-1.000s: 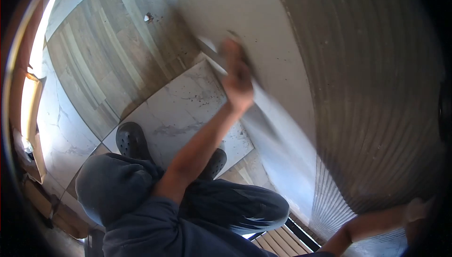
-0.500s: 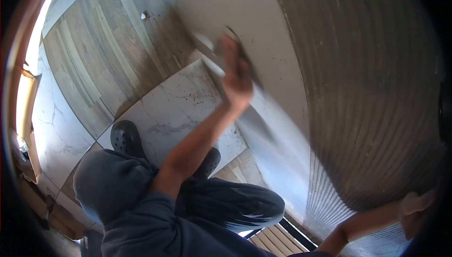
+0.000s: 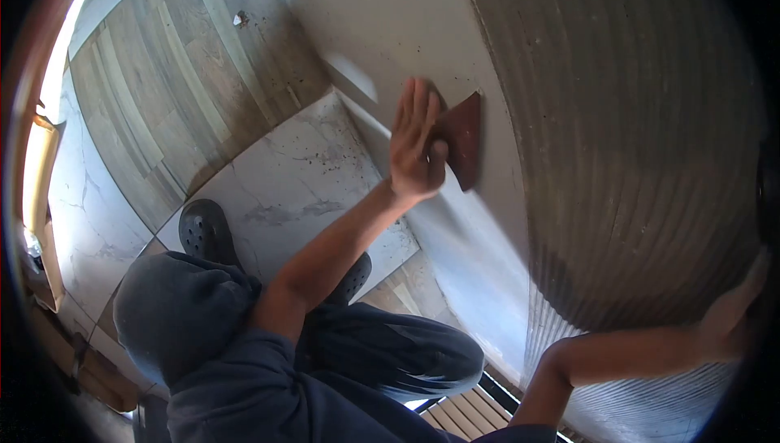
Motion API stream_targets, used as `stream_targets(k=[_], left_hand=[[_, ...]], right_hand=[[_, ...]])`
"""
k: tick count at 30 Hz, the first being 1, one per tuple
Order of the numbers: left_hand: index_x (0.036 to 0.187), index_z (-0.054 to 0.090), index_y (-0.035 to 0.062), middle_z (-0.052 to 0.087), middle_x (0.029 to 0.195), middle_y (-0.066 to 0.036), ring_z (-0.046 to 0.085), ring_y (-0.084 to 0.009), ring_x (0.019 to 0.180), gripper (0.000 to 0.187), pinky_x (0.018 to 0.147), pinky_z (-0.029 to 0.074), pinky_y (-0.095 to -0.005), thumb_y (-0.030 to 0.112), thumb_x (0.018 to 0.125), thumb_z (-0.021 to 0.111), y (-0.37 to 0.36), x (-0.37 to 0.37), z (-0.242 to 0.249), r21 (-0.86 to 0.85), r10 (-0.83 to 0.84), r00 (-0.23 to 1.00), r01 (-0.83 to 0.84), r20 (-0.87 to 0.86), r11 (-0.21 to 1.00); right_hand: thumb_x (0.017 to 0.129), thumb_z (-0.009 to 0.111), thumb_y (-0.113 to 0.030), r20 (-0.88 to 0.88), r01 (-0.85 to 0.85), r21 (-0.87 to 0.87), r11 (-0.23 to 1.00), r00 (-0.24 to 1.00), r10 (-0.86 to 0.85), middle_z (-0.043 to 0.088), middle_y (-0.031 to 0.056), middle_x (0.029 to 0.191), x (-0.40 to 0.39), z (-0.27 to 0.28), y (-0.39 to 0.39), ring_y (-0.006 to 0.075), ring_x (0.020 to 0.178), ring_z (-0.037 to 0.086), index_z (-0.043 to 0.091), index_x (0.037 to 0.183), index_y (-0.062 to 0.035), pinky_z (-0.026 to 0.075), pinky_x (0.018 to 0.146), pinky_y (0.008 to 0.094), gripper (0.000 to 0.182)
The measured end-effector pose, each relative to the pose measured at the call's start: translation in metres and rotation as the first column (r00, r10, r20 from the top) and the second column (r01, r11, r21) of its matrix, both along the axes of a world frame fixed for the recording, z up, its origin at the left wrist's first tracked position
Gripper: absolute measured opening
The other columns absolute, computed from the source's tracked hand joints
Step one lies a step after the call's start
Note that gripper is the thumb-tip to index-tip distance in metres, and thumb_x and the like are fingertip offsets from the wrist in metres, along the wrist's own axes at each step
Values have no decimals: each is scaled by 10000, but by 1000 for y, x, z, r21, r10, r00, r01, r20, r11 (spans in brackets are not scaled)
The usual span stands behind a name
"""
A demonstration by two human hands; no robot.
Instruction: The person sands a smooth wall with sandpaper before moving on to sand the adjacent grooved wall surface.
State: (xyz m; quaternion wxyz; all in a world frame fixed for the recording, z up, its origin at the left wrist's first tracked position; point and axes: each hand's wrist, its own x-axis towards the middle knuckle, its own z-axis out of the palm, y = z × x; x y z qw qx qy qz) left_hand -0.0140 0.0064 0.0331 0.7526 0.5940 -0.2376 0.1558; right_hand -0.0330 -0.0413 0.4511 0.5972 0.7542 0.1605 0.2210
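Note:
My left hand (image 3: 418, 142) grips a putty knife with a reddish-brown triangular blade (image 3: 463, 141). Its handle is mostly hidden under my fingers. The blade's wide edge faces right over a smooth pale strip of wall (image 3: 390, 21), close to the border of a greyish-brown coat with combed ridges (image 3: 626, 142). At the far right my right hand (image 3: 735, 313) reaches over the lower part of the ridged coat, its fingers lost in the dark rim of the view.
Below are marble-look tiles (image 3: 284, 167) with dark crumbs, and wood-look flooring (image 3: 154, 77) with a small white scrap (image 3: 240, 18). My dark clogs (image 3: 205, 232) and bent knee (image 3: 455, 358) are beside the wall. A slatted surface (image 3: 467, 414) lies at the bottom.
My left hand has shifted right and slightly down, and the putty knife's blade now shows clearly. My right hand has moved up and right along the ridged coat.

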Motion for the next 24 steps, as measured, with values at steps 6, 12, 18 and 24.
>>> stream_targets(k=[6,12,18,24], left_hand=[[1389,326,-92,276,1450,-312,221,-490,1355,501,1100,200,-553,190,976,348,7,8,9,-4,171,985,-171,20,985],[1338,401,-109,347,1416,-303,317,-451,1329,453,1073,293,-493,182,991,426,32,48,19,102,325,920,-353,220,930],[1336,433,-63,381,1418,-244,336,-393,1334,420,1097,291,-442,131,964,465,11,56,13,46,-9,993,3,120,999],[1386,373,-34,310,1463,-233,261,-395,1370,555,1119,253,-486,-13,854,531,-4,9,35,-85,-109,990,117,92,989]], right_hand=[[872,619,-263,-39,-142,388,911,985,170,538,236,1266,-6,16,-20,315,1156,551,634,1083,14,492,925,452,348],[873,608,-208,-32,-153,342,927,984,174,539,227,1276,-6,14,-18,288,1177,536,647,1066,13,466,961,419,296],[868,604,-207,27,-204,377,903,977,209,550,218,1271,-4,10,-18,285,1178,536,649,1056,22,468,956,416,300],[859,597,-233,10,-121,268,956,992,122,548,232,1273,-11,15,-15,299,1212,517,643,1050,49,438,996,434,344]])
